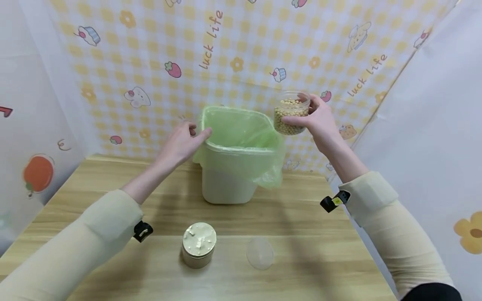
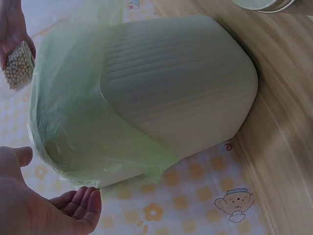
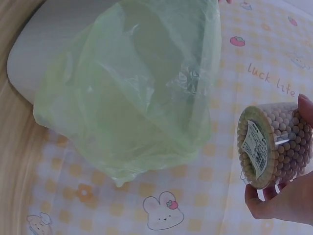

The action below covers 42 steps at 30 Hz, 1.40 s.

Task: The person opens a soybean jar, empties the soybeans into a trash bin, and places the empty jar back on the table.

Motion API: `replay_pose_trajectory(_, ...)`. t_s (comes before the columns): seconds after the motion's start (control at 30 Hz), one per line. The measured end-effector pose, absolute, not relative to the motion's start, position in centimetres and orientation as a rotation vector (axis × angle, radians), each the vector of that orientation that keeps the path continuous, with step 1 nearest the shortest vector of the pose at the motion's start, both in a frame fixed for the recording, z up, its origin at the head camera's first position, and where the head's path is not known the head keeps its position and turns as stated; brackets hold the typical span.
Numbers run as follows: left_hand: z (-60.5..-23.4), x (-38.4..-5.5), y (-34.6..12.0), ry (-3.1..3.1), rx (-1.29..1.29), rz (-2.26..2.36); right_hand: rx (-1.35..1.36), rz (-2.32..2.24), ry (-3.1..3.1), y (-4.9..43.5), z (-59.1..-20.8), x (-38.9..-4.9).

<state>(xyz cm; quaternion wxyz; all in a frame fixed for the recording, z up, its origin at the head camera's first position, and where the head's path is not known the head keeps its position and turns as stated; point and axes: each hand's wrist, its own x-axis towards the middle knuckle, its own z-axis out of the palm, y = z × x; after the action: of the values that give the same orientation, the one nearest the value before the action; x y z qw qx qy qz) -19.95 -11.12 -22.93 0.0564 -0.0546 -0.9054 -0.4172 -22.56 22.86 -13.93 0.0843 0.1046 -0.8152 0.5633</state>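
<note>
My right hand [image 1: 320, 119] grips a clear, lidless jar of soybeans [image 1: 288, 119], raised beside the right rim of a white trash bin. A label shows on the jar's underside in the right wrist view. The trash bin [image 1: 226, 188] stands upright, with a pale green bag [image 1: 244, 125] lining it and folded over its rim. At the bin's left rim is my left hand [image 1: 182, 142], thumb and fingers apart. Its fingertips [image 2: 93, 196] come right up to the bag's edge in the left wrist view.
A round metallic tin [image 1: 199, 244] sits at the front of the wooden table [image 1: 165, 267]. To its right lies a clear round lid [image 1: 260, 253]. A yellow-checked patterned sheet [image 1: 150, 54] hangs close behind the bin, with white sheets at both sides.
</note>
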Motion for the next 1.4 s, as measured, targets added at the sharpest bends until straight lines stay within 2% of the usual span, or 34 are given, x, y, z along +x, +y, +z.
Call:
replay_pose_trajectory(0.53,-23.9,-20.9,-10.4,-2.79,-0.154,-1.3,0.324,1.474,-2.651,19.9,-11.4,-25.0)
replay_pose_trajectory(1.4,-24.7,-20.9,-10.3,-2.729,-0.134,-1.45,0.532,0.8,-2.922,16.7,-10.7,-27.6)
